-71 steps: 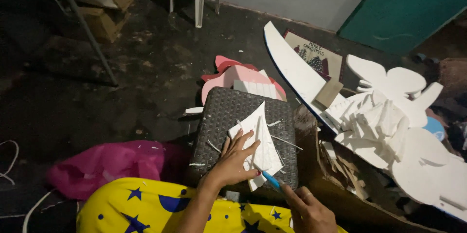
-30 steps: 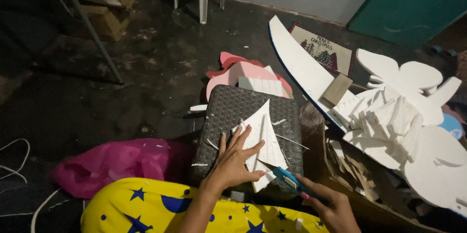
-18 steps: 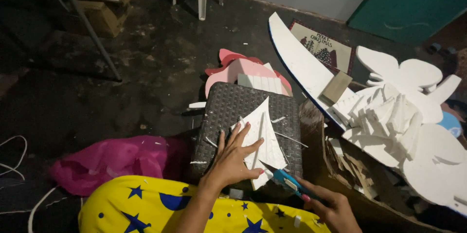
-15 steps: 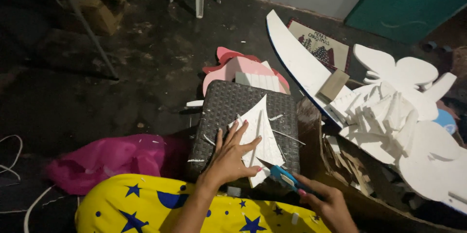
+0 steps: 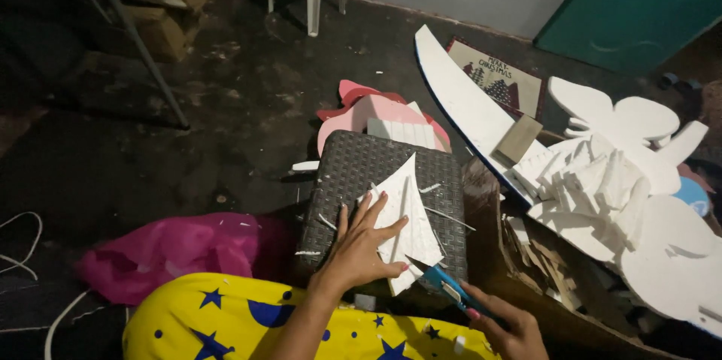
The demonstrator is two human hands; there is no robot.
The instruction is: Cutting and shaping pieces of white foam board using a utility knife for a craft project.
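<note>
A white pointed foam piece [image 5: 406,219] lies on a dark woven stool top [image 5: 353,180]. My left hand [image 5: 359,249] is spread flat on the foam's left part and presses it down. My right hand [image 5: 508,327] grips a blue utility knife [image 5: 444,282] at the lower right. The knife's blade tip touches the near edge of the foam. Thin white foam slivers lie scattered on the stool top around the piece.
A heap of white foam cut-outs [image 5: 617,187] and a long curved foam board [image 5: 466,108] lie at the right over a cardboard box [image 5: 526,270]. Pink foam shapes [image 5: 361,108] sit behind the stool. A pink bag [image 5: 173,251] and yellow star-patterned cloth [image 5: 218,322] are nearby.
My right hand has brought the blue knife up from the lower edge to the foam's near edge. My left hand has stayed pressed on the foam.
</note>
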